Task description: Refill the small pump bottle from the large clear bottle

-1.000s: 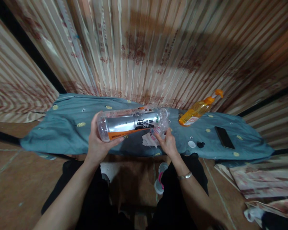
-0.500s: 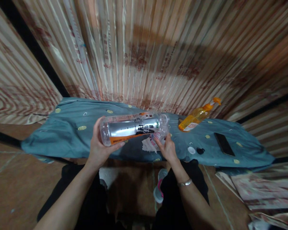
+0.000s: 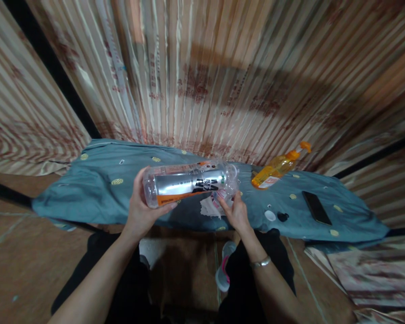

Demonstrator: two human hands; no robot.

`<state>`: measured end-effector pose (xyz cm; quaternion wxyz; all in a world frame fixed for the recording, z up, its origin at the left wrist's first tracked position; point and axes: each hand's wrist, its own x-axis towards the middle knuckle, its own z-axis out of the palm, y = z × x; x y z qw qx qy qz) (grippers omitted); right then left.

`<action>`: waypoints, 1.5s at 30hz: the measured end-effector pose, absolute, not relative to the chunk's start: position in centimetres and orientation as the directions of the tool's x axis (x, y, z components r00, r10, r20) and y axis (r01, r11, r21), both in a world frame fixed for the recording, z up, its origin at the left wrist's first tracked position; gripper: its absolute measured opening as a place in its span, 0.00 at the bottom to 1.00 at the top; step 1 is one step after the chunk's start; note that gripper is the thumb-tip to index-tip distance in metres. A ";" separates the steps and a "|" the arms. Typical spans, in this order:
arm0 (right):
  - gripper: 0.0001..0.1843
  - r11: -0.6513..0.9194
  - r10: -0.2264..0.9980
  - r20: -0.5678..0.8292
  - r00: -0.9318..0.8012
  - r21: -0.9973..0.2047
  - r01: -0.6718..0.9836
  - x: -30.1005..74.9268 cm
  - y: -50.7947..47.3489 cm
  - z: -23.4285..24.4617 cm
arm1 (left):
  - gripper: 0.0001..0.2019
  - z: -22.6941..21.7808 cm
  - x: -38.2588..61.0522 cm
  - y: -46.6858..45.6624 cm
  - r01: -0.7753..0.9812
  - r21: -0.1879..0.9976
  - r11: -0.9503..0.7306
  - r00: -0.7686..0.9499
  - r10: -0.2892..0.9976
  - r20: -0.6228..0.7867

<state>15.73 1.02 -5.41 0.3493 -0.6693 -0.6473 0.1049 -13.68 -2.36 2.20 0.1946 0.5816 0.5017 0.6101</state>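
Note:
My left hand (image 3: 140, 209) grips the base end of a clear plastic bottle (image 3: 189, 183) with a silver, black and orange label, held on its side above a table covered in blue-grey cloth (image 3: 97, 189). The bottle's open neck points right. My right hand (image 3: 234, 209) is just under that neck, its fingers closed on a small clear container (image 3: 224, 194) that I can only partly make out. A crumpled white tissue (image 3: 207, 206) lies on the cloth beneath.
An orange pump bottle (image 3: 278, 165) lies on the cloth at the right. A white cap (image 3: 269, 215), a small black cap (image 3: 282, 217) and a black phone (image 3: 316, 207) lie nearby. A striped curtain hangs behind. Patterned fabric is piled at the lower right.
The view has tilted a little, so everything sits slightly lower in frame. Both hands keep the same hold on the bottle and the small container.

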 end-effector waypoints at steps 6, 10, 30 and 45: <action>0.30 0.088 0.937 0.319 0.141 -0.606 0.790 15.8 1.0 -5.4 | 0.51 2.2 -13.7 -2.4 0.338 0.840 -0.424 -0.251 0.819 0.515; 0.29 0.106 0.931 0.340 0.133 -0.600 0.793 15.8 1.1 -5.7 | 0.51 2.2 -13.6 -2.4 0.321 0.850 -0.418 -0.258 0.825 0.503; 0.32 0.073 0.941 0.302 0.151 -0.618 0.783 15.7 1.0 -5.4 | 0.52 1.9 -13.6 -2.3 0.335 0.831 -0.444 -0.251 0.808 0.533; 0.31 0.066 0.944 0.294 0.149 -0.611 0.789 16.0 1.0 -5.5 | 0.53 1.8 -13.8 -1.9 0.373 0.790 -0.486 -0.206 0.787 0.582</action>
